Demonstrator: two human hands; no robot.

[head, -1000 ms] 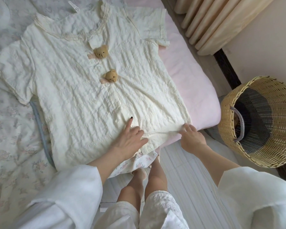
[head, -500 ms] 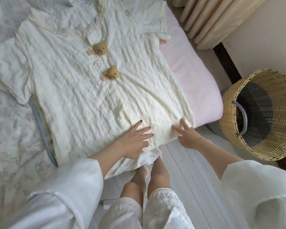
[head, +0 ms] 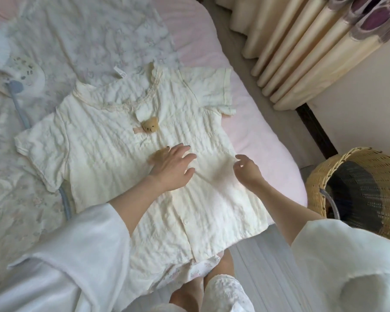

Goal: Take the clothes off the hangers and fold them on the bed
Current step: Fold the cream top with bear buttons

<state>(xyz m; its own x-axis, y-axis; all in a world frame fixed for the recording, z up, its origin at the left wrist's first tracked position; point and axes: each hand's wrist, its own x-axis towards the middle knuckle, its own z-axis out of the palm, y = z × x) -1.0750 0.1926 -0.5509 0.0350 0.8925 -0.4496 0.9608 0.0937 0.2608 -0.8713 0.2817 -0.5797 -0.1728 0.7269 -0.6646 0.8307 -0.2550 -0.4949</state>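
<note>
Judging by how things lie, we are near the start of folding this piece: the cream shirt (head: 113,158) is already off its hanger and spread front-up across the bed (head: 263,140), collar toward the far side, both short sleeves out flat, hem hanging a little past the near edge. No fold is in it yet, as far as we can see. Our left hand (head: 173,167) lies flat on the middle of the shirt with the fingers spread and straight, pressing the cloth and gripping nothing; it partly covers the lower bear button (head: 157,155), while the upper bear button (head: 150,127) sits clear just below the collar. Our right hand (head: 245,170) is close beside it over the shirt's right half, fingers loosely curled; the frame is blurred there, so we cannot tell whether it pinches a bit of fabric or only touches it. No hanger shows anywhere in view. A floral quilt (head: 32,199) lies under the shirt on the left, and a wicker basket (head: 324,176) stands on the floor to the right; what it holds is too dark to make out. What remains, we judge, is turning in the sleeves and sides, doubling the body, and then any other garments.
</note>
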